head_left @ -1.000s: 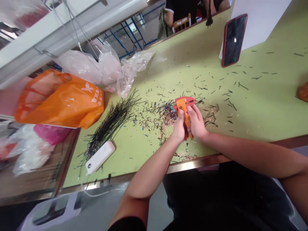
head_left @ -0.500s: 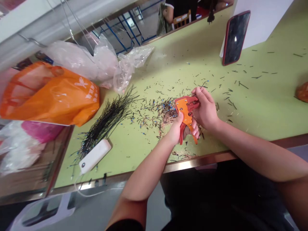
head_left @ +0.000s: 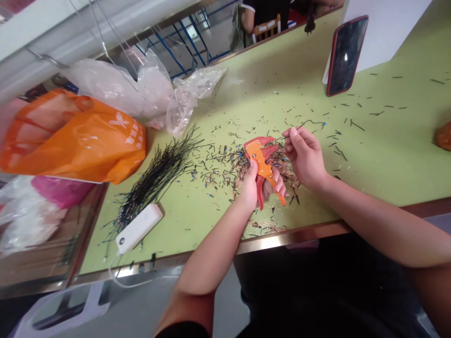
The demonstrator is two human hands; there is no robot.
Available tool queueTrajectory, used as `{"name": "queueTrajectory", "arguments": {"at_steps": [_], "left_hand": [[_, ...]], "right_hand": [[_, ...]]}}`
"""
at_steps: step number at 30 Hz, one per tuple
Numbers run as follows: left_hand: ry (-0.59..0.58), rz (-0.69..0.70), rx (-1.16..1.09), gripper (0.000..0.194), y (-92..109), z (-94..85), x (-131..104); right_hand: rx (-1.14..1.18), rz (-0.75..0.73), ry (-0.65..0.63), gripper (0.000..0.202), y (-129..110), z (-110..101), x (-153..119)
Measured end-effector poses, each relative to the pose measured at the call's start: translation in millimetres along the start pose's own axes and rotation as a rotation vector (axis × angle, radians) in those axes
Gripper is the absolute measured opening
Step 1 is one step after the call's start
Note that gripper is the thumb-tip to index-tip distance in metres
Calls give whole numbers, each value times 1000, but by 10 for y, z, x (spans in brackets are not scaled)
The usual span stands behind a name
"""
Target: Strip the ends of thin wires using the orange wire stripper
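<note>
My left hand (head_left: 251, 188) is wrapped round the handles of an orange and red wire stripper (head_left: 260, 158), whose jaws point up and to the right. My right hand (head_left: 306, 155) pinches a thin black wire (head_left: 310, 121) with a blue tip, just right of the jaws and apart from them. Beneath the tool lies a heap of cut wire bits and copper strands (head_left: 243, 164). On the left of the green table (head_left: 197, 220) is a bundle of black wires (head_left: 155, 176).
A white power bank (head_left: 139, 228) with a cable lies by the wire bundle. An orange bag (head_left: 102, 136) and clear plastic bags (head_left: 155, 84) stand at the left. A phone (head_left: 347, 55) leans on a white box (head_left: 385, 37). A person (head_left: 266, 11) sits beyond the table.
The wire stripper has moved left with my left hand. My right hand has shifted slightly right, away from the jaws, and more of its black wire shows.
</note>
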State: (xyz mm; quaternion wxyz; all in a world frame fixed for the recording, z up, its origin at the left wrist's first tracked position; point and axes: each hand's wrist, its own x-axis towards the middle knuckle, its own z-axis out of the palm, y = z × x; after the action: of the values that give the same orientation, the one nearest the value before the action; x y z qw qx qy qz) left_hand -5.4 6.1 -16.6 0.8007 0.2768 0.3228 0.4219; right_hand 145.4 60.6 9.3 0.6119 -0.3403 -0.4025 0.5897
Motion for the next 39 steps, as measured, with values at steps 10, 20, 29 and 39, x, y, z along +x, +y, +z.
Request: {"name": "queueTrajectory", "arguments": {"at_steps": [10, 20, 29, 39], "left_hand": [[-13, -16, -42, 90, 32, 17, -16], [-70, 49, 47, 89, 4, -72, -7], [-79, 137, 150, 83, -32, -76, 5], [-41, 189, 156, 75, -65, -55, 57]], "right_hand": [[72, 100, -106, 35, 26, -13, -22], [-144, -60, -139, 48, -30, -36, -64], [-169, 2, -138, 35, -73, -6, -88], [-95, 46, -160, 30, -28, 23, -105]]}}
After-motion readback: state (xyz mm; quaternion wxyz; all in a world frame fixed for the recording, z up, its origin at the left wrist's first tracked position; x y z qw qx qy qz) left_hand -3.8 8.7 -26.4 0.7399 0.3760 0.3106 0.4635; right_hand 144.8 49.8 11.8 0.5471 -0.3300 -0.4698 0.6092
